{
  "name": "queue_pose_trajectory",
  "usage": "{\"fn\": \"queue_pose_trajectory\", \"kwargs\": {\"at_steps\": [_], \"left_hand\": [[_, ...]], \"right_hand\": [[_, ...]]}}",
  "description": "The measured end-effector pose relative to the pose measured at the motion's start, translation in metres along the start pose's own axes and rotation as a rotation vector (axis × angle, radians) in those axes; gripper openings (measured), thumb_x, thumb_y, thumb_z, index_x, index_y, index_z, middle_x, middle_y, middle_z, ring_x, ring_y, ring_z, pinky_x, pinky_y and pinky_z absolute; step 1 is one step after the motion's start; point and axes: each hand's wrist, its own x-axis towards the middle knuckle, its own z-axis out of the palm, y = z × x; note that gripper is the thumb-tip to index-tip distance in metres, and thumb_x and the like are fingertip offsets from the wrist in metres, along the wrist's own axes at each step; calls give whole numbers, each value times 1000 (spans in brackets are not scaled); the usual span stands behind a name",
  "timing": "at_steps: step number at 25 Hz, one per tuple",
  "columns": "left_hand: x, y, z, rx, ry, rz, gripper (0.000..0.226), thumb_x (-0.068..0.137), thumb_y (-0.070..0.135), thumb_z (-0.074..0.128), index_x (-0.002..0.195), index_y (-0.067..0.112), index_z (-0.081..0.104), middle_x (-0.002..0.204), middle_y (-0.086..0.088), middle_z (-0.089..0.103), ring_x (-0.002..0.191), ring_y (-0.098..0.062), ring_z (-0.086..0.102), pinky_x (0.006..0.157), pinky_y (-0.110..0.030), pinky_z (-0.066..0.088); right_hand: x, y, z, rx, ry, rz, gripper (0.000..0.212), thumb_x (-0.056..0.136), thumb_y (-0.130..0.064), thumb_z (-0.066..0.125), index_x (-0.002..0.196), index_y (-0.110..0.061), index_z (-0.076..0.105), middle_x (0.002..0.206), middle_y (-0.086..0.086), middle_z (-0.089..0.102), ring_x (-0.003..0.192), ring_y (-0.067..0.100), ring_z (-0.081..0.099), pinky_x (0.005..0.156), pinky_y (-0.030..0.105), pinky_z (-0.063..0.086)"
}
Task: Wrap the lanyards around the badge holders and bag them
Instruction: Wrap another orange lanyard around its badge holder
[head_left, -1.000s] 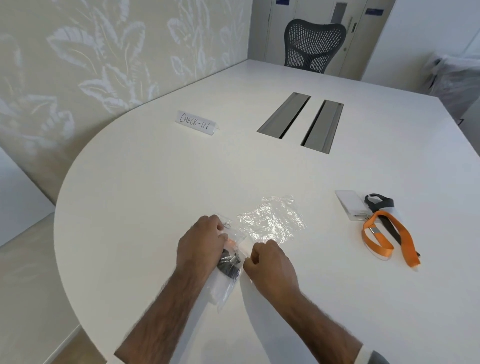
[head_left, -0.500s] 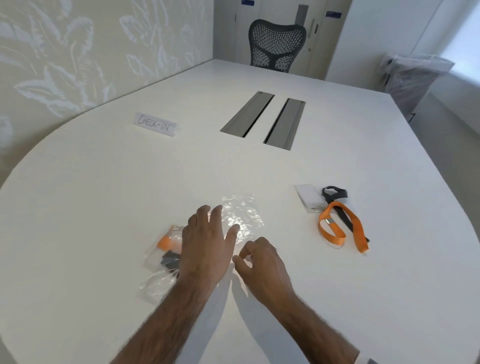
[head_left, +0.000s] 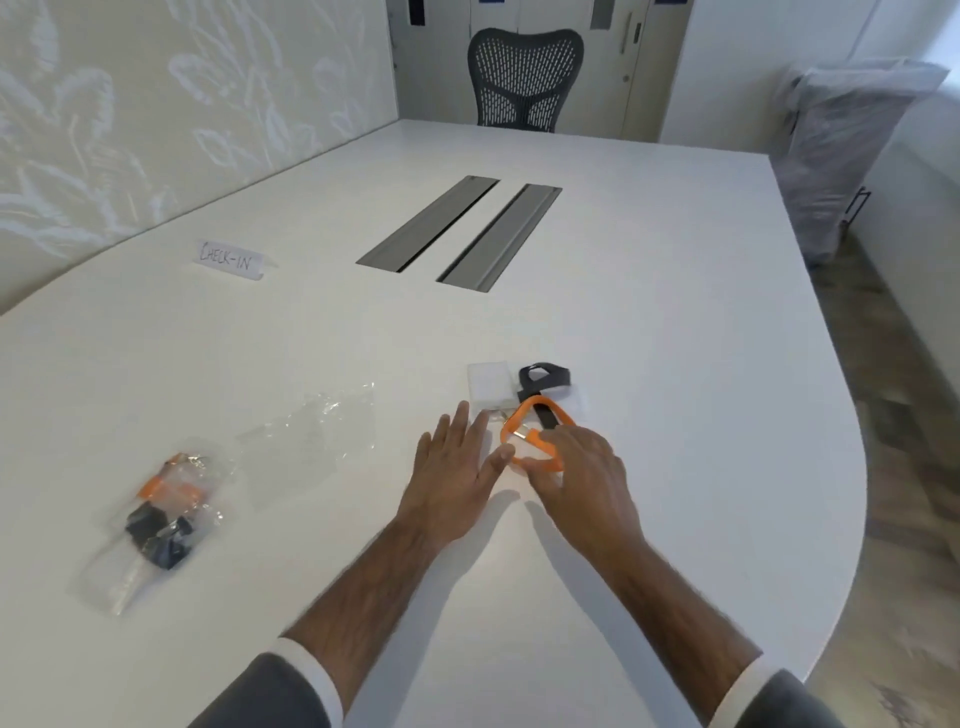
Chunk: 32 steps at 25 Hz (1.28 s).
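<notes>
Orange lanyard is lying looped on the table beside the holder, over a black lanyard. I'm watching the right hand curling loosely over its near end, though I'm not seeing whether it is pinching, while the left hand is lying flat, fingers spread, just beside. A filled bag and an empty bag are sitting well left.

Head-worn wide view looks forward and down, close over the white table.
</notes>
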Motion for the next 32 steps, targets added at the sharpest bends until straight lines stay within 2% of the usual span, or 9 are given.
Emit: {"fn": "queue_pose_trajectory", "kwargs": {"at_steps": [3, 7, 13, 16, 18, 21, 24, 29, 32], "left_hand": [[19, 9, 9, 51, 30, -8, 70, 102, 64, 15, 163, 31, 4, 173, 4, -5, 160, -24, -1, 127, -47, 2], [34, 12, 9, 159, 49, -40, 88, 87, 71, -10, 163, 30, 2, 173, 5, -2, 160, -26, 2, 128, -50, 3], [33, 9, 20, 227, 82, -55, 72, 100, 66, 0, 163, 31, 2, 173, 5, -2, 160, -24, -1, 129, -48, 0], [31, 10, 26, 248, 95, -49, 68, 104, 63, 5, 164, 31, 3, 173, 5, -2, 160, -22, -2, 128, -45, -1], [29, 10, 26, 230, 112, -44, 67, 104, 62, 6, 163, 31, 6, 173, 4, -1, 160, -22, -1, 129, -43, 0], [27, 11, 27, 158, 204, -94, 63, 107, 56, 13, 163, 28, 14, 173, -3, -1, 160, -22, 1, 129, -41, 2], [27, 11, 26, 118, 272, -232, 64, 106, 52, 20, 161, 19, 21, 173, -10, 5, 159, -26, 3, 129, -43, 3], [29, 8, 26, 143, 240, -215, 59, 105, 53, 20, 160, 30, 20, 173, -8, 6, 159, -28, 2, 129, -48, 2], [31, 4, 26, 146, 233, -211, 57, 107, 51, 20, 160, 31, 21, 173, -7, 7, 159, -29, 2, 129, -48, 1]], "right_hand": [[23, 34, -19, -46, -76, 0, 39, 104, -47, 40, 133, -27, 57, 138, -1, 59, 137, 24, 45, 108, 41, 36], [50, 62, -23, -176, -353, -47, 63, 103, -62, 16, 160, -34, 17, 171, -6, 11, 158, 23, -2, 125, 57, 4], [58, 80, -25, -272, -452, -67, 93, 84, -77, -9, 162, -29, 2, 171, -8, -5, 157, 24, -15, 122, 64, -5], [65, 77, -28, -269, -435, 16, 81, 94, -70, 2, 161, -27, 18, 171, -4, 5, 158, 26, -5, 123, 62, 0], [68, 66, -25, -255, -309, 29, 58, 104, -56, 19, 146, -25, 46, 164, 1, 32, 153, 28, 23, 121, 56, 19], [80, 35, -14, -206, -114, -142, 29, 104, -31, 36, 107, -22, 64, 117, 0, 66, 110, 21, 59, 93, 40, 49], [101, 0, 0, -104, -200, -145, 28, 100, -28, 44, 99, -12, 67, 99, 5, 70, 97, 26, 65, 78, 41, 54], [121, -28, 17, -217, -295, -74, 43, 96, -49, 58, 108, -9, 66, 108, 12, 64, 103, 31, 64, 75, 35, 48], [128, -37, 20, -296, -349, -1, 45, 90, -47, 70, 112, -9, 64, 113, 13, 60, 101, 29, 65, 72, 32, 45]]}}
